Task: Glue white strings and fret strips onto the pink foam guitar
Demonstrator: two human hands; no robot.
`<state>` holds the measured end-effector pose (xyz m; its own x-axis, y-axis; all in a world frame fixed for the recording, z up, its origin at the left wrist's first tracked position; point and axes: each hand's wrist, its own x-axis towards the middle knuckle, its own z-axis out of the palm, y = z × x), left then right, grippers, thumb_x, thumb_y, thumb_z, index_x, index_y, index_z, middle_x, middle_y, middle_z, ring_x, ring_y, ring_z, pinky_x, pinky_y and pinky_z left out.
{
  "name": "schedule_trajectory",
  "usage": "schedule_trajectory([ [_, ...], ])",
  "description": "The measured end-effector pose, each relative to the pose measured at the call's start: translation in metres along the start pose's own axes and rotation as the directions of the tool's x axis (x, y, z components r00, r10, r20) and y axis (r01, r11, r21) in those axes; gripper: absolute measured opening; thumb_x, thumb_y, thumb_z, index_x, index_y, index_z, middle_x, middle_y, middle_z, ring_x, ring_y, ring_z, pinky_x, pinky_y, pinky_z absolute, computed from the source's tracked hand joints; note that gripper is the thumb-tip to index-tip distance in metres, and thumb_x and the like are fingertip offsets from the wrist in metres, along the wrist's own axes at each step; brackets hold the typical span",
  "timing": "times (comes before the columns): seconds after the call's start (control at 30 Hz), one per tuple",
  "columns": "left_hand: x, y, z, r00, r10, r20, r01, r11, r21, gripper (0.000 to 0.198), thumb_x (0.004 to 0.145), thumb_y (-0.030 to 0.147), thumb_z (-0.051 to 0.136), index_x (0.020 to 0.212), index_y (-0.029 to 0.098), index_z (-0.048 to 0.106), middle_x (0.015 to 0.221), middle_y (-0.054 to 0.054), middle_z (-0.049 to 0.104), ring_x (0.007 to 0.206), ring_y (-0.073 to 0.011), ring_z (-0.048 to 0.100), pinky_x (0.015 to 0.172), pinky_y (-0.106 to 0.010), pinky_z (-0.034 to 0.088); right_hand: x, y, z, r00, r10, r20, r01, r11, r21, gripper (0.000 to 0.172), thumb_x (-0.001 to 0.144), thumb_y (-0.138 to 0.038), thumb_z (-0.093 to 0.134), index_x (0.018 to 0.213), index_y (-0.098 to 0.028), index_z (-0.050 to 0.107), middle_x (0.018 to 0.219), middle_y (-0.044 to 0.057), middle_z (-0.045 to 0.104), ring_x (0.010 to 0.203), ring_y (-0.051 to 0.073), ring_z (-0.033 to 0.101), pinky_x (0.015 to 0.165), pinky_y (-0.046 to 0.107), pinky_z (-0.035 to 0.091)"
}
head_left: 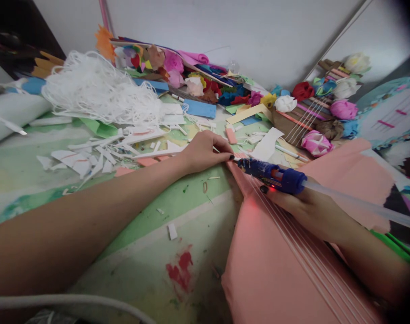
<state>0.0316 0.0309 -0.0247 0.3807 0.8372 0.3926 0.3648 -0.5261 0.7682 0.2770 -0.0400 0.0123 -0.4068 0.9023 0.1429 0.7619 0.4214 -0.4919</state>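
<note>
A blue hot glue gun (275, 174) with a long clear glue stick (357, 202) out of its back is gripped in my right hand (309, 209); a small red light glows on it. Its nozzle meets the far narrow end of a pink paper-covered guitar shape (259, 243). Several white strings (293, 243) run lengthwise along that shape. At the same narrow end, my left hand (205, 152) pinches with thumb and forefinger close to the nozzle. What lies between those fingertips is too small to make out.
Behind my left hand lie a heap of white string (100, 90) and white paper scraps (79, 159). Crepe paper flowers (174, 67) and coloured paper line the wall. A brown string-instrument shape (299, 119) with flowers stands at right. A white cable (73, 300) crosses the near left.
</note>
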Motion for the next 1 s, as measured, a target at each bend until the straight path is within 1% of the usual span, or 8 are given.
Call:
schedule_trajectory([
  [0.1,0.000,0.000,0.000,1.000,-0.004,0.000,0.004,1.000,-0.007,0.013,0.074,0.022,0.064,0.077,0.015,0.074,0.076,-0.004,0.072,0.072,-0.0146,0.064,0.067,-0.025,0.051,-0.001,0.002,0.000,0.999,-0.008,0.033,0.010,0.999,-0.052,0.023,0.085,-0.040,0.054,0.095,-0.024,0.066,0.088,0.001,0.070,0.077,0.023,0.061,0.069,0.033,0.047],
  [0.27,-0.001,0.000,0.000,1.000,-0.002,-0.008,0.002,1.000,0.003,0.013,0.074,0.022,0.063,0.077,0.015,0.074,0.077,-0.004,0.072,0.074,-0.0148,0.064,0.067,-0.025,0.051,-0.003,0.005,-0.002,1.000,0.019,0.024,-0.016,0.994,-0.105,0.027,0.086,-0.044,0.052,0.092,-0.022,0.066,0.085,0.002,0.071,0.074,0.024,0.062,0.067,0.033,0.048],
  [0.33,-0.001,0.000,0.000,1.000,-0.002,-0.010,0.002,1.000,0.009,0.013,0.074,0.022,0.063,0.077,0.015,0.074,0.077,-0.004,0.072,0.074,-0.0150,0.064,0.068,-0.025,0.051,-0.003,0.004,-0.002,0.999,0.028,0.036,-0.024,0.993,-0.115,0.029,0.087,-0.045,0.051,0.090,-0.020,0.066,0.083,0.003,0.071,0.074,0.024,0.062,0.068,0.033,0.048],
  [0.43,-0.001,0.000,0.000,1.000,-0.008,-0.009,0.008,1.000,0.009,0.013,0.074,0.022,0.063,0.077,0.016,0.074,0.077,-0.004,0.072,0.074,-0.0152,0.064,0.069,-0.026,0.051,-0.002,0.001,-0.002,0.999,0.005,0.043,0.000,0.993,-0.116,0.031,0.088,-0.046,0.049,0.089,-0.020,0.066,0.083,0.003,0.071,0.075,0.024,0.063,0.068,0.033,0.047],
  [0.63,-0.001,0.000,0.001,1.000,-0.020,-0.009,0.020,1.000,-0.007,0.013,0.074,0.021,0.063,0.078,0.016,0.075,0.078,-0.004,0.072,0.076,-0.0159,0.065,0.074,-0.028,0.051,0.000,-0.004,-0.001,0.999,-0.018,0.035,0.023,0.990,-0.142,0.028,0.087,-0.045,0.048,0.086,-0.021,0.063,0.081,0.002,0.069,0.073,0.024,0.061,0.065,0.033,0.044],
  [0.83,-0.001,0.000,0.001,1.000,-0.017,-0.008,0.017,1.000,-0.005,0.013,0.074,0.019,0.063,0.077,0.016,0.075,0.078,-0.004,0.072,0.076,-0.0158,0.065,0.074,-0.027,0.051,0.003,-0.011,-0.003,0.999,0.019,0.040,-0.013,0.990,-0.140,0.021,0.084,-0.040,0.049,0.078,-0.022,0.057,0.075,0.001,0.065,0.072,0.024,0.058,0.062,0.032,0.040],
  [1.0,-0.001,-0.001,0.000,1.000,-0.008,-0.007,0.008,1.000,0.000,0.013,0.074,0.019,0.063,0.078,0.016,0.075,0.078,-0.004,0.072,0.076,-0.0156,0.065,0.072,-0.027,0.051,0.004,-0.015,-0.002,0.998,0.052,0.040,-0.047,0.991,-0.123,0.018,0.081,-0.039,0.050,0.078,-0.023,0.057,0.074,0.001,0.064,0.071,0.024,0.057,0.060,0.032,0.039],
])
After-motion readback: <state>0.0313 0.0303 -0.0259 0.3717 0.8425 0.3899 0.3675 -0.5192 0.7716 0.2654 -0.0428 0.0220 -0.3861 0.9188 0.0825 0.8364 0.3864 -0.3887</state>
